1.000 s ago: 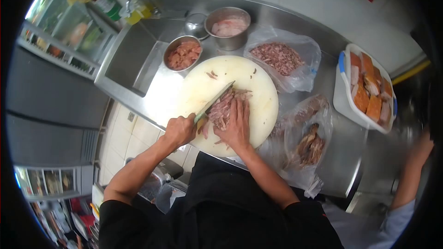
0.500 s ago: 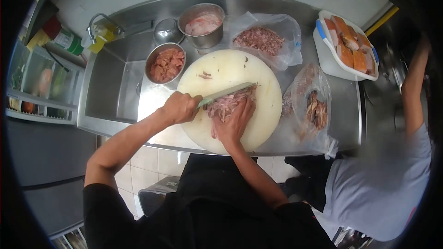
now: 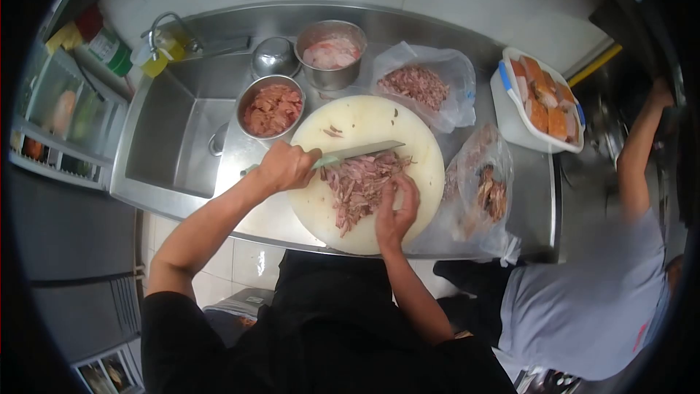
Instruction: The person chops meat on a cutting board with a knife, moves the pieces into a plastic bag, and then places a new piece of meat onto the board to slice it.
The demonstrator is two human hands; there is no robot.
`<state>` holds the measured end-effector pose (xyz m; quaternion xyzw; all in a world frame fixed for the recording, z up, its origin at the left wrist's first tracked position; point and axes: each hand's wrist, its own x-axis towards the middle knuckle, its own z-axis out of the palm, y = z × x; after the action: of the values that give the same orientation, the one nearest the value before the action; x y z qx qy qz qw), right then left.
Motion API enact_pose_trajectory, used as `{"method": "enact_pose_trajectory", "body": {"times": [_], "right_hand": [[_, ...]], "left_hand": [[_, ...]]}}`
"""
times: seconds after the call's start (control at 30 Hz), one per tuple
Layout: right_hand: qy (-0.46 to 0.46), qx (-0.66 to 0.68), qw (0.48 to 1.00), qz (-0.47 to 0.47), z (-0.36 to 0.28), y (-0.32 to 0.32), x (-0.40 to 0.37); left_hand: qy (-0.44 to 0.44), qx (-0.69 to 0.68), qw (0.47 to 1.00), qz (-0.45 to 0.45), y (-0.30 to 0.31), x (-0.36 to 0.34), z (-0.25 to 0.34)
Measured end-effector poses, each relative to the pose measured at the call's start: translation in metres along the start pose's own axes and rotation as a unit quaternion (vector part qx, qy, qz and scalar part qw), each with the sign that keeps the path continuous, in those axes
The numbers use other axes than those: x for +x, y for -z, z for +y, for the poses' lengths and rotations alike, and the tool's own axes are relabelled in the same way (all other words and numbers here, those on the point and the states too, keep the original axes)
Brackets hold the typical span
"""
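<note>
My left hand (image 3: 284, 166) is closed round the pale green handle of a knife (image 3: 364, 151), a broad-bladed one lying level along the far edge of a heap of sliced meat (image 3: 361, 186). The meat, in thin pinkish-brown strips, is spread on a round white cutting board (image 3: 313, 204). At the heap's right side rests my right hand (image 3: 398, 215), fingers curved and apart, fingertips by the strips and holding nothing. A few dark scraps lie on the far part of the board.
Behind the board stand a metal bowl of raw meat (image 3: 271, 109), a metal pot (image 3: 332, 69) and a bag of chopped meat (image 3: 415, 87). Rightward are another bag (image 3: 492, 193) and a white tub of browned meat blocks (image 3: 521, 128). A sink (image 3: 171, 142) is left; a co-worker (image 3: 583, 292) stands right.
My right hand has moved off the top of the meat to its right side, and the strips now lie more spread out. The knife stays at the far edge; the view has shifted slightly.
</note>
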<state>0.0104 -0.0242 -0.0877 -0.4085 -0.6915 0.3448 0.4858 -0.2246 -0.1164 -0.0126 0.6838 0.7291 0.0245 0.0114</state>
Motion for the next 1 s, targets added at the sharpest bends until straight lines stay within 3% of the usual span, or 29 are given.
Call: {"method": "enact_pose_trajectory", "body": {"times": [0.17, 0.27, 0.33, 0.37, 0.43, 0.47, 0.53, 0.57, 0.63, 0.7, 0.77, 0.8, 0.87, 1.0], "right_hand": [[0.034, 0.017, 0.999, -0.029, 0.012, 0.000, 0.077], [0.033, 0.064, 0.987, -0.145, 0.004, -0.035, 0.135], [0.045, 0.001, 0.933, -0.357, 0.007, -0.073, 0.158], [0.052, 0.009, 0.927, -0.371, 0.006, -0.090, 0.161], [0.240, -0.011, 0.841, -0.485, 0.003, -0.120, 0.155], [0.242, -0.003, 0.833, -0.497, 0.009, -0.132, 0.155], [0.368, 0.044, 0.766, -0.525, 0.021, -0.151, 0.153], [0.369, 0.050, 0.758, -0.535, 0.024, -0.156, 0.158], [0.356, 0.101, 0.720, -0.587, 0.034, -0.155, 0.172], [0.373, 0.098, 0.721, -0.575, 0.038, -0.141, 0.187], [0.279, 0.019, 0.701, -0.655, 0.037, -0.116, 0.199], [0.282, 0.021, 0.697, -0.659, 0.043, -0.107, 0.198], [0.139, -0.015, 0.692, -0.708, 0.050, -0.094, 0.197], [0.120, -0.086, 0.739, -0.657, -0.009, -0.078, 0.179]], "left_hand": [[0.116, -0.021, 0.993, -0.010, 0.006, -0.039, 0.016], [0.240, -0.053, 0.969, 0.009, 0.015, -0.065, 0.039], [0.301, -0.067, 0.951, 0.023, 0.019, -0.085, 0.059], [0.340, -0.083, 0.936, 0.032, 0.020, -0.094, 0.070], [0.400, -0.101, 0.910, 0.035, 0.022, -0.108, 0.098], [0.440, -0.108, 0.890, 0.054, 0.021, -0.115, 0.113], [0.508, -0.110, 0.849, 0.097, 0.016, -0.125, 0.144], [0.520, -0.110, 0.842, 0.095, 0.012, -0.129, 0.159], [0.605, -0.219, 0.747, 0.171, 0.006, -0.133, 0.190], [0.637, -0.208, 0.725, 0.159, 0.009, -0.134, 0.213], [0.676, -0.218, 0.691, 0.133, 0.009, -0.137, 0.231], [0.681, -0.218, 0.686, 0.134, 0.008, -0.139, 0.238], [0.680, -0.234, 0.678, 0.154, 0.004, -0.141, 0.245], [0.658, -0.251, 0.687, 0.179, -0.005, -0.142, 0.240]]}}
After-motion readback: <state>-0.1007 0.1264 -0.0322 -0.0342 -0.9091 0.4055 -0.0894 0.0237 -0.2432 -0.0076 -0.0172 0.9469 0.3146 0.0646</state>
